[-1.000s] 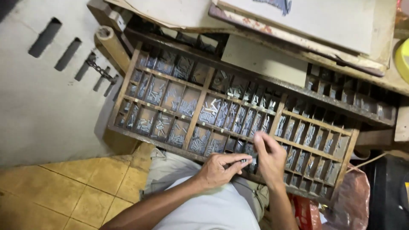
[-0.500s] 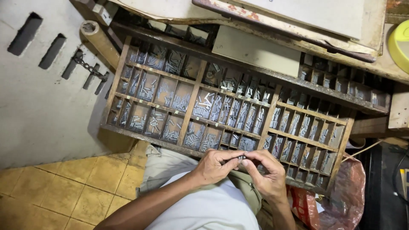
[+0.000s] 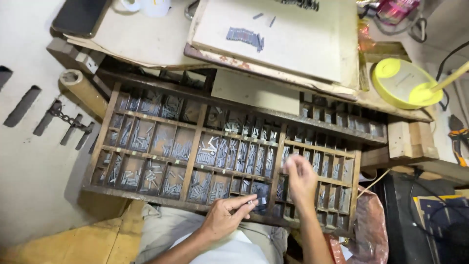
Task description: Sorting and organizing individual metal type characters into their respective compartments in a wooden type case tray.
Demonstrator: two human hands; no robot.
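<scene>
Head view. A wooden type case [image 3: 193,146] with many small compartments rests tilted against the bench edge, occupying the frame centre. Most compartments hold grey metal type sorts [image 3: 220,151].

The left hand [image 3: 225,217] lies at 6 o'clock of the case, over its near rail. Thumb and forefinger are pressed together on a short row of metal sorts [image 3: 250,199], which projects toward 2 o'clock.

The right hand [image 3: 299,180] is at 4 o'clock of the case centre, raised over the small compartments of the right-hand section. It is motion-blurred; its fingers appear bunched, but whether they pinch a sort cannot be told.

On the board [image 3: 273,39] at 12 o'clock lie two small groups of set type [image 3: 244,36], one at mid-board and one at the top edge. A yellow lid [image 3: 403,83] sits at 2 o'clock, a phone [image 3: 78,17] at 11 o'clock.

Progress, as a judgement: picking is under way. A few sorts are gathered in the left hand, some lines are finished on the board, and the case remains well stocked.
</scene>
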